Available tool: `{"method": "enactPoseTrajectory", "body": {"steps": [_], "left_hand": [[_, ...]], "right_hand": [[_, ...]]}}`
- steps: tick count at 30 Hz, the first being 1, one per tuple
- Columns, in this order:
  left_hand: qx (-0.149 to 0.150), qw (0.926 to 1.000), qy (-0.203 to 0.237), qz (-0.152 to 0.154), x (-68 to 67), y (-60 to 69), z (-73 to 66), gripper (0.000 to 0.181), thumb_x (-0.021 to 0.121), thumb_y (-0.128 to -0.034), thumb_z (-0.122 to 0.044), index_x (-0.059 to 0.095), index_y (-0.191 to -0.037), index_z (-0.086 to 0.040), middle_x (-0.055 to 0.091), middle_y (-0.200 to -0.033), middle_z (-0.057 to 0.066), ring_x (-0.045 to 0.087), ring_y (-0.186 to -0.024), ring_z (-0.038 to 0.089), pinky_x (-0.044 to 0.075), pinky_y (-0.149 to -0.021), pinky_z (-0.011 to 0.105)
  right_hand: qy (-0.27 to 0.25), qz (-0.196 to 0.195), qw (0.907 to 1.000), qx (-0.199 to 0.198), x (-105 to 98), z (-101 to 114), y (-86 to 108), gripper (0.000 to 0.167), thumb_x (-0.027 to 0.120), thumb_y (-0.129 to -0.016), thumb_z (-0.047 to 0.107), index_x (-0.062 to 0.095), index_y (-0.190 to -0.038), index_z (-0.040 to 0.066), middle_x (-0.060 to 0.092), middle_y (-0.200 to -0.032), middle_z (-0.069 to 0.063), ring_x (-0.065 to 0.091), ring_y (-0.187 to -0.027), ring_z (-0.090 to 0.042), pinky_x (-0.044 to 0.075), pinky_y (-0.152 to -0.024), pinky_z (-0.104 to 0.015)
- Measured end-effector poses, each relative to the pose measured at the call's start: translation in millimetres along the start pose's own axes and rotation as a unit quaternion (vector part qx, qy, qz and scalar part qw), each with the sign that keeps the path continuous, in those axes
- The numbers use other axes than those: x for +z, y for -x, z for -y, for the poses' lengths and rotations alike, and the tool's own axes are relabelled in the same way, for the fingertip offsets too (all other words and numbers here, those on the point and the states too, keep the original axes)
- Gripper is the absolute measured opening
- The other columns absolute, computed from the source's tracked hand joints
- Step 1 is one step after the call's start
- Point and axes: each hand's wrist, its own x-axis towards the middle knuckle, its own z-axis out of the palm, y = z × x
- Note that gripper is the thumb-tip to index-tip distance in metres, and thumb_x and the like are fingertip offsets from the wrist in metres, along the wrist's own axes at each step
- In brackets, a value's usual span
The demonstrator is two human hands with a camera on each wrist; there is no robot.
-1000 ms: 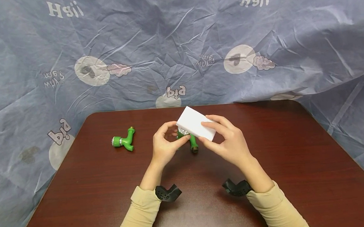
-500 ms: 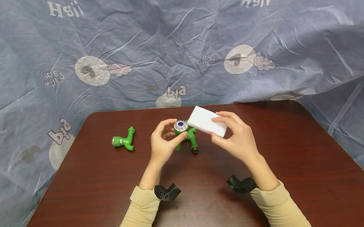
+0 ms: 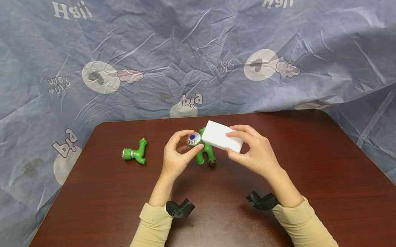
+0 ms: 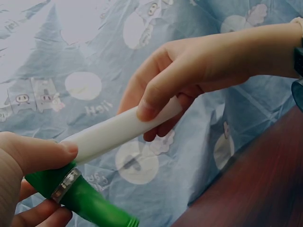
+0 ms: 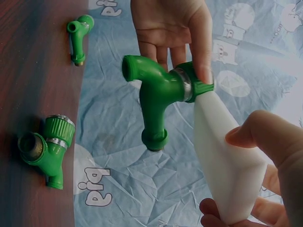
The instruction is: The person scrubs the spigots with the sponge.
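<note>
My left hand (image 3: 177, 153) grips a green faucet (image 5: 158, 90) by its ribbed knob, thumb on the near side and fingers behind. The knob's clear, faceted end with a blue centre (image 3: 193, 137) faces up toward the head camera. My right hand (image 3: 254, 150) pinches a white rectangular block (image 3: 220, 137), which looks like a sponge, between thumb and fingers. In the right wrist view the block's near end meets the knob's end, beside the left thumb (image 5: 203, 71). Part of the faucet body is hidden behind the left hand and the block in the head view.
A second green faucet (image 5: 54, 149) lies on the dark red-brown table (image 3: 104, 204), just beyond the held one. A third green faucet (image 3: 135, 153) lies farther left. A wrinkled blue printed sheet (image 3: 166, 46) hangs behind the table.
The white block first covered the knob's end, swung right and off it, then came back left and slightly down to its edge. The left hand has tilted the knob a little leftward.
</note>
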Motion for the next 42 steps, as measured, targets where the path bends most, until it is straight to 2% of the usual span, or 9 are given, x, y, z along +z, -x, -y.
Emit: {"method": "enactPoseTrajectory", "body": {"steps": [7,11,18,23,27,33,37,39,42], "left_hand": [[-0.006,0.9995,0.016,0.028,3.5,0.6,0.8,0.042,0.076,-0.0728,0.006,0.062,-0.113,0.008,0.062,-0.105,0.019,0.061,-0.080,0.014,0.055,-0.069,0.039],[-0.012,0.9990,0.017,0.039,7.6,1.3,0.5,0.041,0.077,-0.0721,0.005,0.064,-0.111,0.008,0.063,-0.102,0.020,0.063,-0.080,0.016,0.055,-0.067,0.036],[-0.030,0.9992,0.011,0.022,9.2,1.6,-0.3,0.037,0.077,-0.0737,0.002,0.062,-0.107,0.006,0.064,-0.096,0.018,0.060,-0.077,0.021,0.052,-0.065,0.033],[-0.013,0.9998,0.013,0.005,9.2,1.1,1.6,0.035,0.074,-0.0766,0.004,0.064,-0.110,0.006,0.061,-0.103,0.021,0.058,-0.081,0.016,0.051,-0.065,0.025],[-0.007,0.9994,0.034,-0.008,7.8,0.7,4.2,0.036,0.075,-0.0733,0.008,0.065,-0.108,0.010,0.059,-0.106,0.025,0.060,-0.081,0.011,0.053,-0.068,0.023],[-0.056,0.9946,0.087,0.006,6.0,0.1,4.2,0.044,0.075,-0.0678,0.015,0.061,-0.110,0.013,0.059,-0.106,0.027,0.063,-0.065,0.010,0.053,-0.062,0.020],[-0.089,0.9911,0.096,0.022,4.8,0.1,3.9,0.047,0.072,-0.0693,0.018,0.059,-0.114,0.012,0.060,-0.108,0.026,0.064,-0.066,0.010,0.052,-0.060,0.020],[-0.091,0.9905,0.099,0.030,4.4,0.4,11.4,0.047,0.071,-0.0709,0.017,0.059,-0.116,0.009,0.060,-0.109,0.021,0.064,-0.068,0.009,0.052,-0.059,0.020],[-0.097,0.9886,0.107,0.044,3.9,0.6,15.4,0.048,0.068,-0.0725,0.017,0.058,-0.119,0.007,0.058,-0.110,0.020,0.066,-0.071,0.012,0.052,-0.060,0.021]], "right_hand": [[0.005,-0.003,1.0000,-0.003,1,0,0.9,0.033,0.077,-0.067,0.018,0.072,-0.099,0.010,0.063,-0.111,-0.005,0.061,-0.097,-0.019,0.046,-0.071,-0.027],[0.011,-0.005,0.9999,-0.002,0,-1,0.7,0.033,0.077,-0.067,0.017,0.072,-0.099,0.009,0.063,-0.111,-0.005,0.061,-0.096,-0.020,0.047,-0.070,-0.029],[0.014,-0.003,0.9999,0.002,-2,-3,-0.5,0.034,0.077,-0.068,0.018,0.072,-0.100,0.010,0.062,-0.112,-0.005,0.060,-0.097,-0.020,0.046,-0.069,-0.029],[0.017,-0.008,0.9998,0.007,-3,-4,-1.2,0.034,0.078,-0.067,0.018,0.072,-0.100,0.010,0.062,-0.112,-0.005,0.060,-0.097,-0.020,0.046,-0.069,-0.031],[0.020,-0.005,0.9997,0.011,-3,-4,-1.0,0.035,0.078,-0.067,0.019,0.072,-0.100,0.011,0.062,-0.112,-0.004,0.060,-0.098,-0.019,0.046,-0.070,-0.031],[0.021,-0.004,0.9997,0.010,-4,-4,-0.9,0.035,0.078,-0.067,0.020,0.072,-0.100,0.010,0.062,-0.112,-0.004,0.060,-0.099,-0.019,0.047,-0.071,-0.032],[0.023,-0.004,0.9997,0.011,-5,-4,-0.8,0.035,0.078,-0.067,0.020,0.072,-0.101,0.010,0.063,-0.112,-0.004,0.060,-0.099,-0.020,0.047,-0.071,-0.032],[0.022,-0.006,0.9997,0.011,-5,-4,-0.8,0.035,0.078,-0.067,0.020,0.072,-0.100,0.010,0.063,-0.112,-0.005,0.060,-0.099,-0.020,0.047,-0.071,-0.032],[0.021,-0.013,0.9997,0.009,-5,-4,-1.2,0.035,0.078,-0.067,0.019,0.072,-0.100,0.010,0.063,-0.112,-0.005,0.060,-0.099,-0.020,0.046,-0.070,-0.032]]}}
